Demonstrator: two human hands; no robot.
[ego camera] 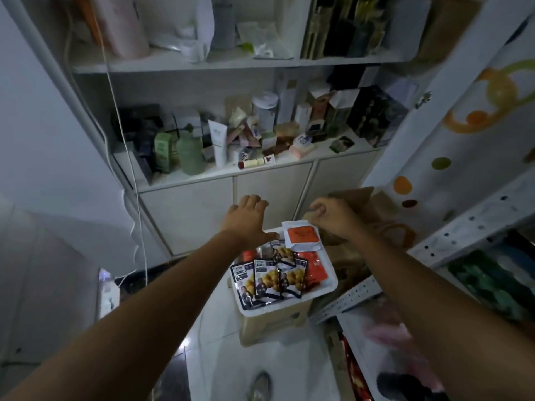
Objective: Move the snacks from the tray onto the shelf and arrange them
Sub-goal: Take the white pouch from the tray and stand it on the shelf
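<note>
- White tray (289, 309) sits on a beige stool (272, 325); it holds overlapping dark packets (267, 280) printed with yellow snacks, plus orange ones.
- Left hand (246, 221): fingers spread wide, holding nothing, over the tray's far edge.
- Right hand (333, 218): fingers curled, pinching the top corner of 1 orange-and-white packet (301, 235).

We count one tray (289, 309). On the tray lie at least four dark packets (265, 280) and three orange packets (301, 237), some overlapping.
</note>
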